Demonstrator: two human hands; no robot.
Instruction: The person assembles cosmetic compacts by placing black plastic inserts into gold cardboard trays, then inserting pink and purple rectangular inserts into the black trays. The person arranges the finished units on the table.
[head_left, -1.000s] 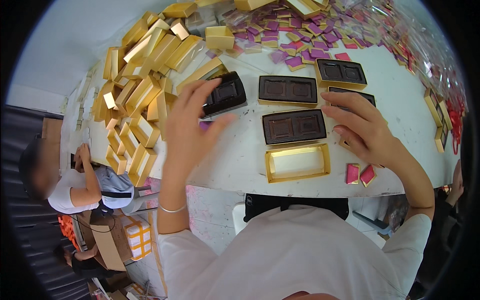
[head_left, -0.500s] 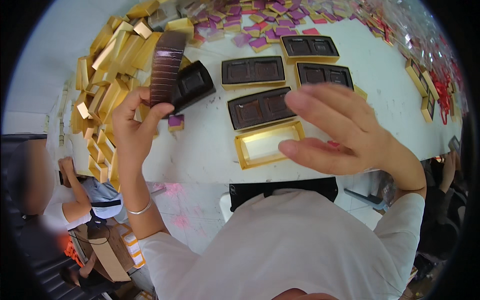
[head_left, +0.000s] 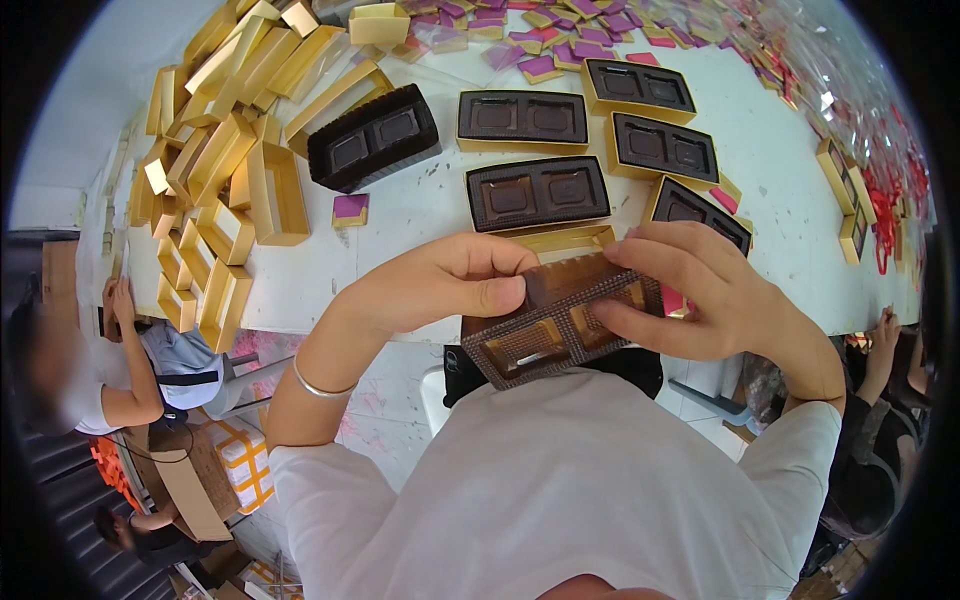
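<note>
Close to my body, a dark brown see-through plastic tray insert (head_left: pixel 570 335) with two square wells is held tilted between my hands. My left hand (head_left: pixel 450 285) pinches its left back side. My right hand (head_left: pixel 690 290) grips the right end, fingers over the far edge and thumb by a well. Just behind the insert is a gold box (head_left: pixel 560 240), mostly hidden by it. Beyond that, gold boxes fitted with dark inserts stand on the table, among them one in the middle (head_left: pixel 537 193) and one farther back (head_left: pixel 522 121).
Loose dark inserts (head_left: pixel 372 138) sit nested at the back left, near a small purple-and-gold box (head_left: pixel 350 209). Gold boxes (head_left: pixel 278 190) pile up at left. Small purple boxes (head_left: pixel 590 50) and clear wrapping with red ribbon (head_left: pixel 882 215) lie farther back and right. Other people sit nearby.
My left hand has brought the brown insert from the stack at the back left down to the front middle. My right hand has closed on its other end.
</note>
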